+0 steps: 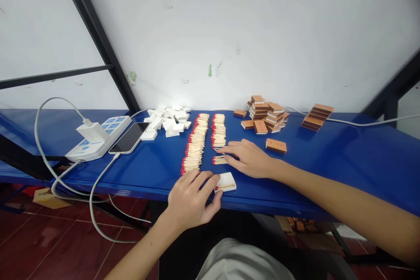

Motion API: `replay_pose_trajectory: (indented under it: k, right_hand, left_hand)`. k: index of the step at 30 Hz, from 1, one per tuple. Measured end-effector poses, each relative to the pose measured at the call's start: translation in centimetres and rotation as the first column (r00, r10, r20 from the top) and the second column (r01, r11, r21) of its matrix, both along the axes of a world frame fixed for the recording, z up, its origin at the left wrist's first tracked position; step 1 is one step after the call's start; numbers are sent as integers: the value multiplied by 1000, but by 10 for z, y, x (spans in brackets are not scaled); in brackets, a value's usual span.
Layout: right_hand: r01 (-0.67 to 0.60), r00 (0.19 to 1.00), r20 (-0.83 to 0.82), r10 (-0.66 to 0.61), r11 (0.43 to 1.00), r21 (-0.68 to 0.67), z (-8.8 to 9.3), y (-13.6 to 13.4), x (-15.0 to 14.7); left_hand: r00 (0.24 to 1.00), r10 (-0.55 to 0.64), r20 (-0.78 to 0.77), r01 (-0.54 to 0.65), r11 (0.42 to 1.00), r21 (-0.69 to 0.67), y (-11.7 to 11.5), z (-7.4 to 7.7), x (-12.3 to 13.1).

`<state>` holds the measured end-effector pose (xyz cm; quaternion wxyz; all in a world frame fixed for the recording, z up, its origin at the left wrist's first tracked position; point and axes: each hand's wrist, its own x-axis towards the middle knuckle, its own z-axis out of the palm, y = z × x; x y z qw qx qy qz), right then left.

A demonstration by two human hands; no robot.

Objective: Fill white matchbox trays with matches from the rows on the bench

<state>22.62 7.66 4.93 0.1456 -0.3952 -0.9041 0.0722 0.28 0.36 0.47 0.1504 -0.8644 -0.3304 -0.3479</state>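
My left hand grips the left end of a small white matchbox tray between thumb and fingers at the table's near edge. One or a few red-tipped matches lie along the tray's near side. Above it, my right hand reaches in from the right, with its index finger and thumb closing around a match at the near end of the shorter row of matches. A few separated matches lie just below those fingertips. A longer row of matches runs to the left, heads facing left.
White empty trays are heaped at the back left. Brown matchboxes are stacked at the back right, with one matchbox nearer and a joined group farther right. A phone, power strip and cables occupy the left side.
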Motion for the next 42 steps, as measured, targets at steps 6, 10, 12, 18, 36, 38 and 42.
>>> replay_pose_trajectory:
  k: [6,10,12,18,36,38,42]
  right_hand:
    - [79,997,3,-79,997,15,-3,2,1]
    - [71,997,-12,-70,997,15,-4,2,1]
    - [53,998,-39,-53,999,5,-4,3,1]
    - [54,994,-99,-54,999,1,-8,6,2]
    - [-6,999,-45,6,1000,-5,-5,4,1]
    - [-23,998,-63,23,1000,3,-5,4,1]
    - [-27,997,-76,30,999,31,-3,2,0]
  left_hand:
    - [1000,0,1,0,1000,8,0,0,0]
    - [1000,4,0,-4,1000,10,0,1,1]
    - [1000,3,-3,-3,1000,9,0,1,1]
    - [1000,3,1,-3,1000,13,1,0,1]
    - [1000,7,-1,-7,1000,14,0,1,1]
    - [1000,4,-4,-4,1000,5,0,1,1]
    - [1000,1,-4,-1,1000,0,0,1,1]
